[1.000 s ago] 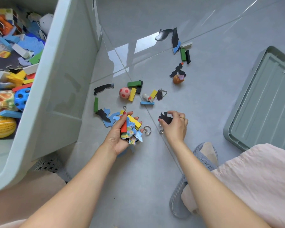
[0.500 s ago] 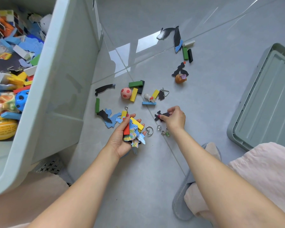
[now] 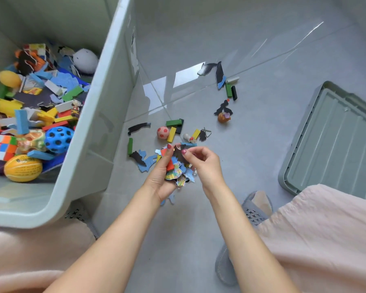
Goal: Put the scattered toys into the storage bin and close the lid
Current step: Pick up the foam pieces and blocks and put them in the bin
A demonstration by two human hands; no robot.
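The pale green storage bin (image 3: 89, 132) stands open at the left, half full of toys. Its lid (image 3: 334, 140) lies upside down on the floor at the right. My left hand (image 3: 159, 176) holds a bundle of toy pieces (image 3: 178, 172): a red block, yellow block and coloured puzzle pieces. My right hand (image 3: 205, 163) pinches a black puzzle piece (image 3: 179, 154) and presses it onto that bundle. Scattered toys remain on the floor beyond my hands: a red ball (image 3: 163, 132), green block (image 3: 130, 146), black and blue puzzle pieces (image 3: 143, 160), and a small orange figure (image 3: 223, 117).
More blocks and black pieces (image 3: 230, 89) lie farther back on the glossy grey tile floor. My knees under pink cloth (image 3: 325, 229) fill the lower corners, with grey slippers (image 3: 256, 210) below my right arm.
My right hand lifted the black puzzle piece off the floor and moved it left onto the bundle in my left hand. The view tilted, showing more of the bin's inside.
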